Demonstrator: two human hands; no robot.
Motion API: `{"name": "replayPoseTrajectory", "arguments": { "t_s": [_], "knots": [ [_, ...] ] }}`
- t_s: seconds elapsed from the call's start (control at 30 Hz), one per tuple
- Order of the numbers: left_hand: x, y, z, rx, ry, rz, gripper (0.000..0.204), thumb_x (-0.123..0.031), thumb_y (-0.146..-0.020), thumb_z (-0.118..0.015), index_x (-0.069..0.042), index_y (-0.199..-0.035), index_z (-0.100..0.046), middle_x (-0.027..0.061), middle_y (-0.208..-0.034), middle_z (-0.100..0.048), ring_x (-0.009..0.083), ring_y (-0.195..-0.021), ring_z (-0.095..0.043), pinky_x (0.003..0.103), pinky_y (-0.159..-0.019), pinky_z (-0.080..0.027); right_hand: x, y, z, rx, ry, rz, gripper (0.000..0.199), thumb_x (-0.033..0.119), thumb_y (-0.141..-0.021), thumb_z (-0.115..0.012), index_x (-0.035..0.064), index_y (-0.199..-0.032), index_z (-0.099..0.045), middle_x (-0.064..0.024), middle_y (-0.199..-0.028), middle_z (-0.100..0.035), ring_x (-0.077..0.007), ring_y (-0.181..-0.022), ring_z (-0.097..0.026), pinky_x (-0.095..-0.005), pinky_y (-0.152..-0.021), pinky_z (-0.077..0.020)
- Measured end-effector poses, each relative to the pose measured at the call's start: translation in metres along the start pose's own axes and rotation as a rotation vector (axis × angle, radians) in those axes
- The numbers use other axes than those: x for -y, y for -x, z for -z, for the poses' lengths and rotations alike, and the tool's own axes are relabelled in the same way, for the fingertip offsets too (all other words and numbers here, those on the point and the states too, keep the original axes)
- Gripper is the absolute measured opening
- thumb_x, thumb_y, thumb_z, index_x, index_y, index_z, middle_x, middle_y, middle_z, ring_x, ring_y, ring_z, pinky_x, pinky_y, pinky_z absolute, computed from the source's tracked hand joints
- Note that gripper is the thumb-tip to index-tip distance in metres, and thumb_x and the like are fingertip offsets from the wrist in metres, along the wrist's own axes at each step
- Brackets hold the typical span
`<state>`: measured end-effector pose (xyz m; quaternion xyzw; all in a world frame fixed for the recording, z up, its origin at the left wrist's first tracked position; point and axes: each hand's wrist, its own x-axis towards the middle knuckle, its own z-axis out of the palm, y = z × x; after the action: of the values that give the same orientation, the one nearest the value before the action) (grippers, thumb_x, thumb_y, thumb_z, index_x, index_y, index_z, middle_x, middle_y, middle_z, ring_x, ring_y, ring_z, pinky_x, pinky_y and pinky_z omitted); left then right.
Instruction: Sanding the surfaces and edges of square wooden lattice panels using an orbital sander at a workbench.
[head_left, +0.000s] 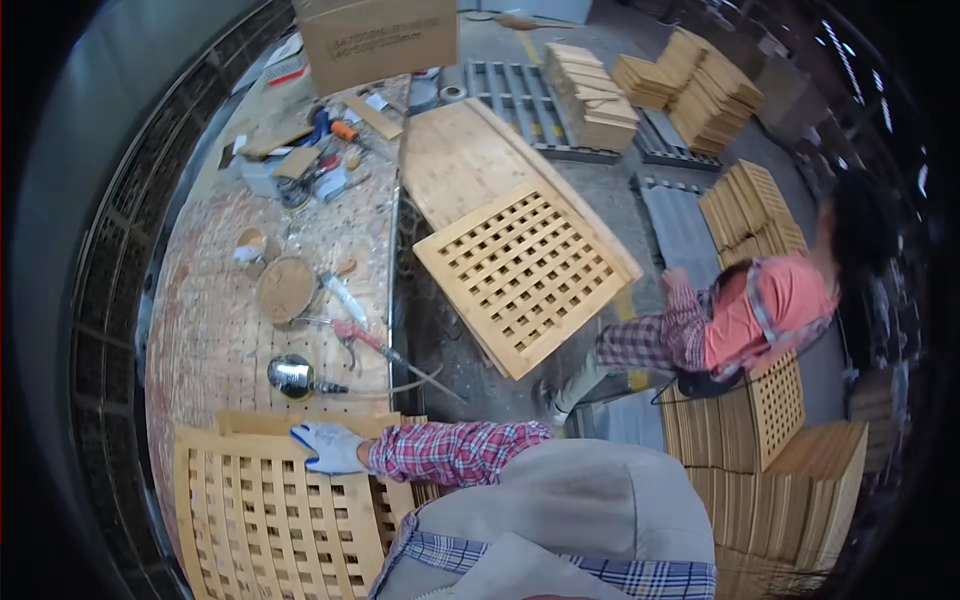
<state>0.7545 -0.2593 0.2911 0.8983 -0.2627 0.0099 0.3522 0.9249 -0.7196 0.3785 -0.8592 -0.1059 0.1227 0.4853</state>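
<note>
At the workbench, gloved right hand touching a lattice panel, grip unclear, left hand unseen

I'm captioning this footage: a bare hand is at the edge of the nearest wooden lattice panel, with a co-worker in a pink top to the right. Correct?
Not bare: the head view shows that hand in a pale glove with blue edging. The lattice panel and co-worker are right.

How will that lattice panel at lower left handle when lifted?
The lattice panel would probably stay stiff, since it looks wooden. Its many holes suggest modest weight for its size. Being broad and flat, it seems unlikely to roll.
</note>
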Motion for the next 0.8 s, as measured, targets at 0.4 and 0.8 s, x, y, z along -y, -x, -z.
{"name": "replayPoseTrajectory", "arguments": {
  "t_s": [0.4,0.8],
  "knots": [
    [0.028,-0.099,-0.005,0.059,0.372,-0.108,0.046,-0.018,-0.100,-0.038,0.005,-0.140,-0.032,0.0202,-0.134,-0.045,0.0296,-0.119,-0.048,0.040,-0.103,-0.040,-0.001,-0.008,-0.004,-0.039,-0.055,-0.059,0.072,0.037,-0.083,-0.061,0.0060,-0.143,-0.033,-0.0223,-0.145,-0.035,-0.0349,-0.134,-0.035,-0.0424,-0.111,-0.0287],
    [0.010,-0.145,0.016,0.090,0.659,-0.086,0.047,-0.018,-0.100,-0.039,0.002,-0.141,-0.029,0.0185,-0.136,-0.044,0.0284,-0.121,-0.047,0.039,-0.103,-0.040,-0.005,-0.008,-0.010,-0.060,-0.069,-0.061,0.072,0.036,-0.084,-0.061,0.0057,-0.143,-0.033,-0.0222,-0.146,-0.035,-0.0345,-0.134,-0.036,-0.0413,-0.111,-0.0291]
  ]
}}
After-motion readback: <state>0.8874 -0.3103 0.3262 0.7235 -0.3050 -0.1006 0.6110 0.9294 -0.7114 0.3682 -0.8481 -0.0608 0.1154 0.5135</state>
